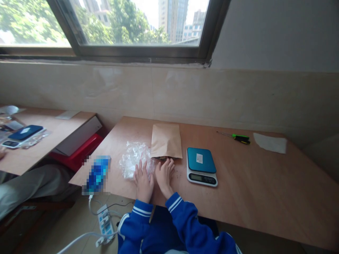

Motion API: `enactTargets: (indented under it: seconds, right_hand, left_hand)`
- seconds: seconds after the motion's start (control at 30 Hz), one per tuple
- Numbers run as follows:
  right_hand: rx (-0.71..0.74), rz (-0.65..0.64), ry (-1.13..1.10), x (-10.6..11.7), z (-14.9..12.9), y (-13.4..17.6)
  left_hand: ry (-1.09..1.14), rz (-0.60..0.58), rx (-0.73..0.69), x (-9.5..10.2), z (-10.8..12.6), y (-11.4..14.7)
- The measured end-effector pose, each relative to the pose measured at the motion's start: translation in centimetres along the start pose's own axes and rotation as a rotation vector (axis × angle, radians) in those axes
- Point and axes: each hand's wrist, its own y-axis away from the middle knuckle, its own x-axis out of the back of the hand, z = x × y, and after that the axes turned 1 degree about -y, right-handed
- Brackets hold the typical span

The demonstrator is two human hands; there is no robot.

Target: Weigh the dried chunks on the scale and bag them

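A brown paper bag (166, 141) lies flat on the table, its mouth toward me and slightly parted, with something dark just inside. My right hand (164, 175) is at that mouth, fingertips touching or very close to its edge, fingers bent and apart. To its left, my left hand (143, 181) rests with spread fingers on the near right part of some crumpled clear plastic bags (131, 158). Neither hand visibly grips anything. Small dark crumbs are scattered on the wood right of my right hand.
A kitchen scale (201, 165) with a blue top stands right of the bag. Farther right lie a green-black screwdriver (239, 138) and a white paper piece (270, 143). A pixelated phone (97, 175) sits at the left edge, cabled near a power strip (106, 222). Another person's leg (39, 185) shows left.
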Motion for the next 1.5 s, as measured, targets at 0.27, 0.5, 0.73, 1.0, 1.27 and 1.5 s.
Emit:
enactTargets:
  seconds: [0.27, 0.5, 0.73, 1.0, 1.27, 1.5]
  right_hand:
    - [-0.163, 0.102, -0.053, -1.1, -0.2, -2.2]
    - [-0.201, 0.102, 0.009, -0.7, 0.0, -2.7]
    - [-0.157, 0.043, 0.074, 1.0, -0.1, -3.0]
    - [-0.079, -0.095, -0.023, 3.8, 1.0, -2.8]
    - [0.141, -0.188, -0.178, 12.3, 6.5, -5.1]
    - [0.108, 0.218, 0.285, 16.3, 11.9, -6.5]
  left_hand:
    - [-0.230, -0.045, -0.054, -2.1, -1.6, 1.3]
    - [-0.272, -0.045, -0.106, -1.9, -1.7, 1.3]
    - [-0.237, -0.042, -0.084, -2.0, -1.7, 1.3]
    - [-0.234, -0.025, -0.089, -2.3, -1.9, 1.5]
    - [-0.247, -0.008, -0.123, -2.4, -2.2, 1.6]
    - [-0.224, 0.025, -0.119, -2.3, -2.1, 1.6]
